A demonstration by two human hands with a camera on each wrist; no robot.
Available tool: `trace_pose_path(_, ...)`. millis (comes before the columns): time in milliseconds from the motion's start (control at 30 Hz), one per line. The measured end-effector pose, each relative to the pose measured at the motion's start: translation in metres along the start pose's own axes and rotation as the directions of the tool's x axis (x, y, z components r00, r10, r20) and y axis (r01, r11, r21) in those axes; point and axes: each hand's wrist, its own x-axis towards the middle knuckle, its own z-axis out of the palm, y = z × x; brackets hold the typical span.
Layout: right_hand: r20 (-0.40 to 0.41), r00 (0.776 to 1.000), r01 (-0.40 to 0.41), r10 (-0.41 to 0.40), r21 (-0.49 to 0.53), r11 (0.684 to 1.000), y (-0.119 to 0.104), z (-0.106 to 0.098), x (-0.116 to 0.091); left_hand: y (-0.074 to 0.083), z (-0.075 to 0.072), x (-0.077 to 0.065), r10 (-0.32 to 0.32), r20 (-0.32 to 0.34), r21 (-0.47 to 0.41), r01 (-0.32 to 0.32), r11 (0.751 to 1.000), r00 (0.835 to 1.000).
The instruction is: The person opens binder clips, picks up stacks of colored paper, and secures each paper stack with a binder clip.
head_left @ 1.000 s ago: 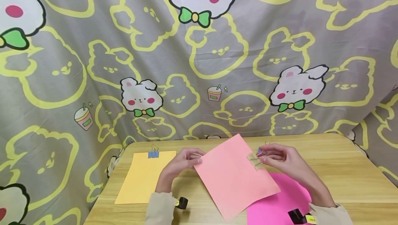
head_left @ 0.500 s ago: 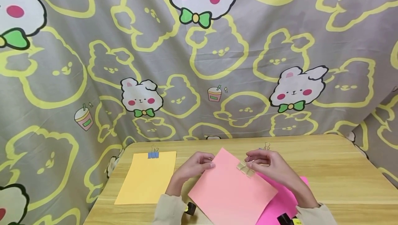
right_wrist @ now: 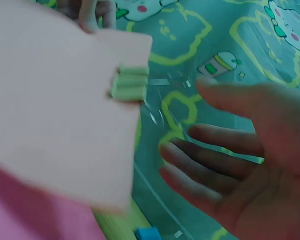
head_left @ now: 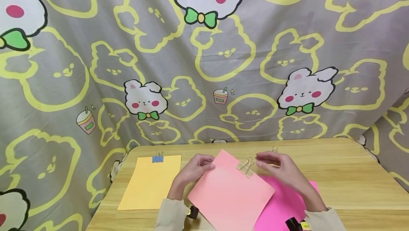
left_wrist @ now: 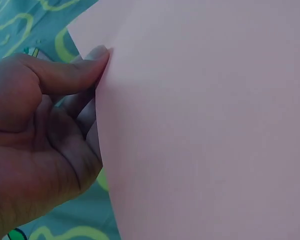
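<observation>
A light pink paper sheet (head_left: pixel 231 195) is held up at a tilt over the table. My left hand (head_left: pixel 195 169) pinches its left edge between thumb and fingers, and the left wrist view shows the thumb (left_wrist: pixel 75 75) on the paper's face. A yellowish binder clip (head_left: pixel 245 169) grips the upper right edge, its wire handles standing up. My right hand (head_left: pixel 282 167) is just right of the clip, apart from it; in the right wrist view its fingers (right_wrist: pixel 205 172) are spread and hold nothing.
A yellow sheet (head_left: pixel 150 185) with a blue binder clip (head_left: pixel 158 159) lies at the left of the table. A bright pink sheet (head_left: pixel 281 202) lies under the light pink one. Another blue clip (right_wrist: pixel 148 233) is partly visible behind. A patterned curtain (head_left: pixel 191 64) hangs behind the table.
The light pink sheet has swung left and lower, and my left hand has shifted nearer its top corner. My right hand has let go of the yellowish clip.
</observation>
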Motion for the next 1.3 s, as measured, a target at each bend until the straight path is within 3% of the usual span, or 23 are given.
trace_pose_path(100, -0.136, 0.989, 0.038, -0.060, -0.157, 0.987, 0.004, -0.006, 0.002, -0.003, -0.008, -0.004, 0.002, -0.039, -0.011, -0.002, 1.000, 0.999)
trace_pose_path(233, -0.267, 0.956, 0.031, -0.121, -0.319, 0.947, 0.013, -0.012, 0.002, -0.009, -0.020, -0.010, -0.015, -0.085, -0.025, 0.013, 1.000, 0.996)
trace_pose_path(367, -0.303, 0.943, 0.003, -0.136, -0.402, 0.916, 0.023, -0.017, 0.002, -0.018, -0.029, -0.013, -0.044, -0.138, -0.028, 0.040, 0.999, 0.989)
trace_pose_path(500, -0.268, 0.958, -0.040, -0.100, -0.471, 0.881, 0.031, -0.021, 0.009, -0.026, -0.034, -0.015, -0.088, -0.221, -0.078, 0.072, 0.994, 0.971)
trace_pose_path(667, -0.211, 0.977, -0.078, -0.037, -0.512, 0.855, 0.040, -0.022, 0.023, -0.033, -0.034, -0.015, -0.154, -0.313, -0.138, 0.116, 0.984, 0.937)
trace_pose_path(833, -0.194, 0.981, -0.086, -0.026, -0.543, 0.835, 0.046, -0.020, 0.035, -0.039, -0.030, -0.014, -0.207, -0.382, -0.156, 0.158, 0.975, 0.901)
trace_pose_path(1133, -0.215, 0.976, -0.104, -0.034, -0.600, 0.793, 0.059, -0.015, 0.049, -0.046, -0.028, -0.010, -0.269, -0.516, -0.060, 0.279, 0.958, 0.813)
trace_pose_path(1300, -0.240, 0.970, -0.123, -0.034, -0.609, 0.784, 0.062, -0.015, 0.049, -0.049, -0.027, -0.010, -0.263, -0.581, 0.032, 0.345, 0.938, 0.770)
